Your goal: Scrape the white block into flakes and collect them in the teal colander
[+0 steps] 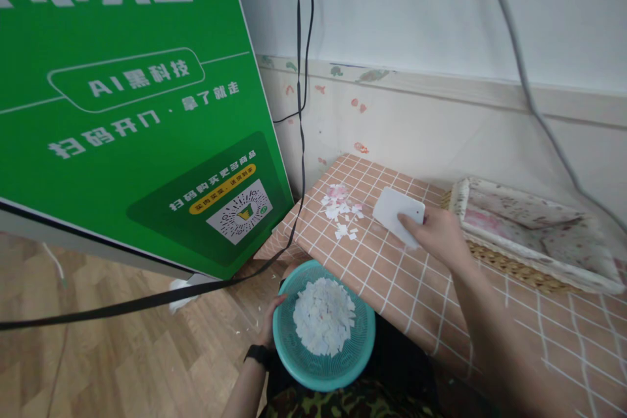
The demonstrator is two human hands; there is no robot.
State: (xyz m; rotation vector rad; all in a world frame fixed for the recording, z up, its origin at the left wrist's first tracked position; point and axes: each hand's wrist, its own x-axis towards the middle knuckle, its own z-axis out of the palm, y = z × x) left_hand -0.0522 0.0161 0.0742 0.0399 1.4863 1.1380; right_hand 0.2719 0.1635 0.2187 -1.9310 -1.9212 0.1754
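Note:
My left hand [271,321] is closed on the left rim of a round teal plastic basket [363,347], held below the table's front edge. A heap of small white paper scraps [324,317] lies in the basket. In my right hand [437,234] is a flat white scraper [396,210] with rounded corners and a small hole, held over the table with the thumb on top. To the scraper's left, more white and pinkish paper scraps [337,204] are scattered on the checked tablecloth [379,277].
A wicker basket with a floral lining [514,261] stands at the right on the table. The large green sign panel [147,111] rises at the left. A black strap [300,111] hangs down across the view, and a grey cable [524,78] runs along the wall.

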